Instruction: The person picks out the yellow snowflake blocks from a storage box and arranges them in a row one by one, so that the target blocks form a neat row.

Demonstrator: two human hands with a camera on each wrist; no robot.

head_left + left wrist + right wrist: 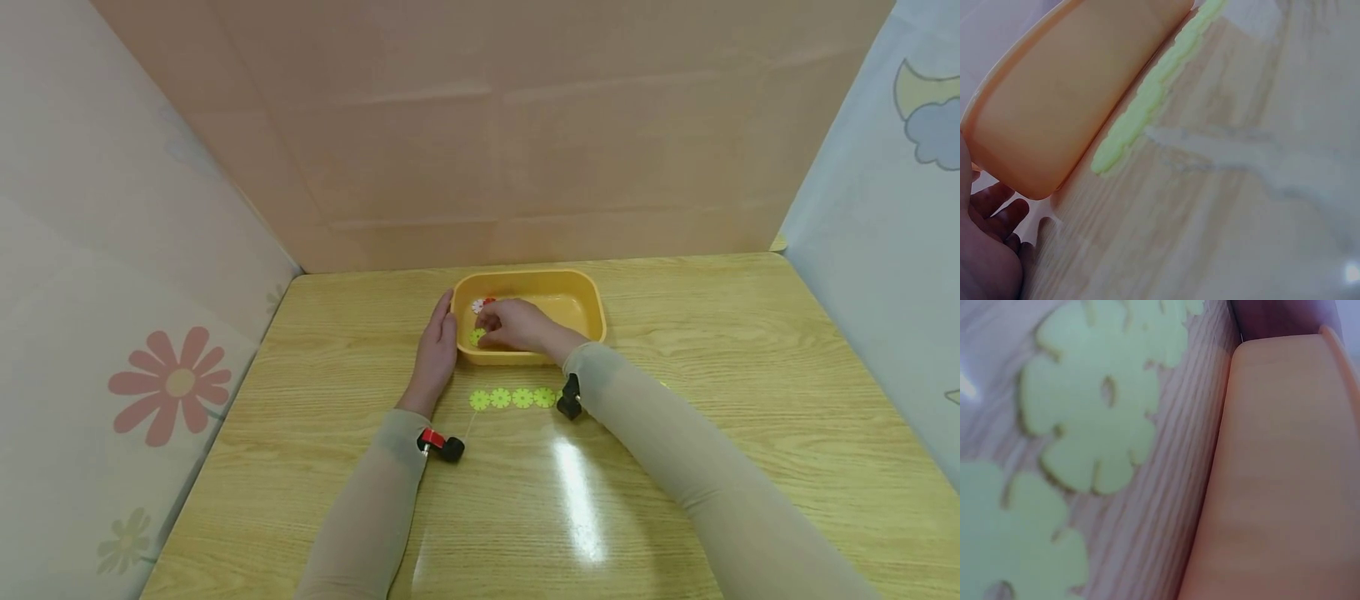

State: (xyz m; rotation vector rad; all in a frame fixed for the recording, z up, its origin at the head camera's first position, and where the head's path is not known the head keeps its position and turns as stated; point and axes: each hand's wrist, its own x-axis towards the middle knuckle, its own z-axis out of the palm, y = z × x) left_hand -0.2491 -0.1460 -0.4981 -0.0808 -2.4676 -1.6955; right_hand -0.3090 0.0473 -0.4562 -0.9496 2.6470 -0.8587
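Observation:
A yellow plastic basin [577,312] stands near the back of the table. My left hand [437,354] rests along its left wall with the fingers fairly straight; part of it shows beside the basin wall [1054,94] in the left wrist view. My right hand [517,323] reaches inside, fingers curled, and pinches a yellow-green flower-shaped disc [476,336] at its edge near the basin's left end. A white flower disc [477,306] and a red one [490,302] lie just beyond the fingertips. The right wrist view hides the right hand's fingers behind the basin wall [1279,475].
In front of the basin lies a row of several yellow-green flower discs [512,398], close up as flat notched discs [1094,394] in the right wrist view. My right forearm covers part of the row. A peach-coloured panel [495,133] rises behind the table [360,350].

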